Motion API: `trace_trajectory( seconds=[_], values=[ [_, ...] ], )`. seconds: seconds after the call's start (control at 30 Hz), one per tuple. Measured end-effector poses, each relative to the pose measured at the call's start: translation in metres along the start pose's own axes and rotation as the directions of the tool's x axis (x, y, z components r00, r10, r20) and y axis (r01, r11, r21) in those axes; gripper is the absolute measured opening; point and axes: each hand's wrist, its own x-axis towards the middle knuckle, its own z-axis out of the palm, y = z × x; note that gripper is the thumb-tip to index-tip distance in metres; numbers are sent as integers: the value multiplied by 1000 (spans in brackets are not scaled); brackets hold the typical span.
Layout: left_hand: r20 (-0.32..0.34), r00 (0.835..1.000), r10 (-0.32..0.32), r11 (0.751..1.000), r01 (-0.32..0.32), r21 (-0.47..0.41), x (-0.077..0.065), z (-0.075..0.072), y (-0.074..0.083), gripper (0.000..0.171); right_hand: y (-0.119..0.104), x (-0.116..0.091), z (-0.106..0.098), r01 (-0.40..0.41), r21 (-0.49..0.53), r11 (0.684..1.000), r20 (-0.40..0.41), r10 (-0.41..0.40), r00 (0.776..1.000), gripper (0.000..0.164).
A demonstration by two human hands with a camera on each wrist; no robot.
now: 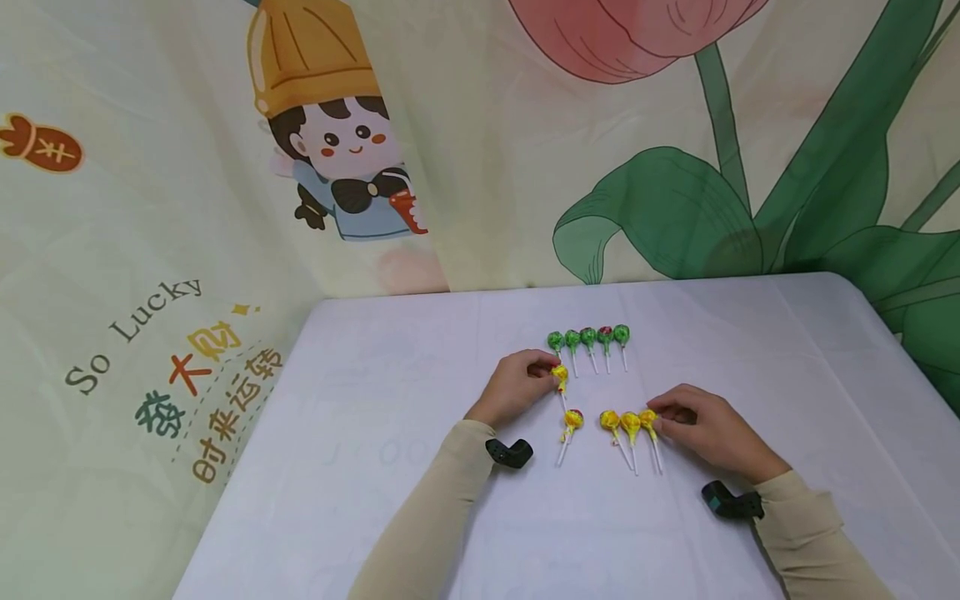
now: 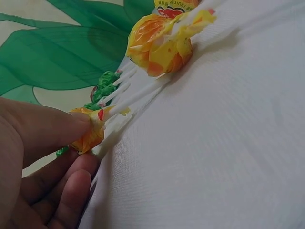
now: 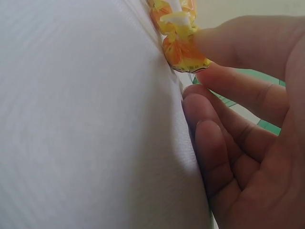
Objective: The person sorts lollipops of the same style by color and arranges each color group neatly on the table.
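Note:
In the head view my left hand [image 1: 520,385] pinches a yellow-wrapped lollipop [image 1: 560,374] by its candy head, just below the green row. The left wrist view shows thumb and fingers on that yellow lollipop [image 2: 88,136], its white stick pointing away. Another yellow lollipop [image 1: 573,419] lies below it on the cloth. Farther right, my right hand [image 1: 708,427] pinches the head of the rightmost yellow lollipop [image 1: 648,419]. Two more, a middle yellow lollipop [image 1: 631,426] and a left one [image 1: 610,421], lie close beside it. In the right wrist view the pinched yellow lollipop [image 3: 183,52] is partly covered by the thumb.
Several green-wrapped lollipops [image 1: 588,337], one with red on it, lie in a row behind the yellow ones, sticks toward me. A white cloth covers the table [image 1: 360,417]. A printed curtain [image 1: 480,150] hangs behind the table's far edge.

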Motion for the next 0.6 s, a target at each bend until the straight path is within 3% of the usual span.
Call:
trace_trajectory(
  seconds=[0.6],
  values=[
    [-11,1000,5,1000,-5,30,0,3,-3,23,-2,-1,0,-6,5,1000,-7,6,1000,24]
  ],
)
